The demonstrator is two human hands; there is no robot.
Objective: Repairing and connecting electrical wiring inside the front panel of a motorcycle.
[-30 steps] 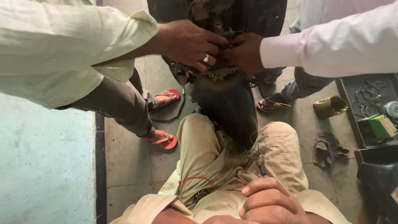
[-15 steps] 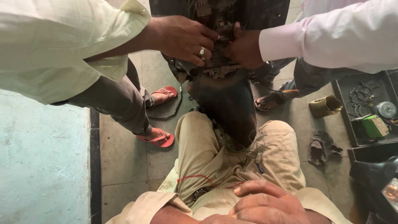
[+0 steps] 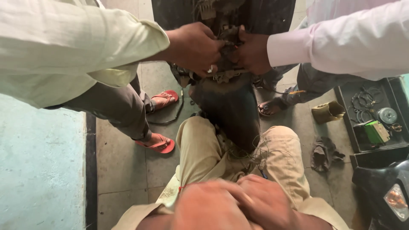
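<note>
Head view: left hand (image 3: 208, 208) and right hand (image 3: 266, 204) rest together in the lap, blurred, grip impossible to tell, near loose wires (image 3: 251, 157). Far ahead, two co-workers' hands (image 3: 194, 47) meet at the dark scooter panel (image 3: 232, 110).

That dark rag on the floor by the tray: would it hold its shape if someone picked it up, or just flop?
The dark rag would probably flop: it lies crumpled in soft folds on the tiled floor. It looks light for its size, being thin cloth. It seems unlikely to roll or slide, since it lies flat beside the black tray.
</note>
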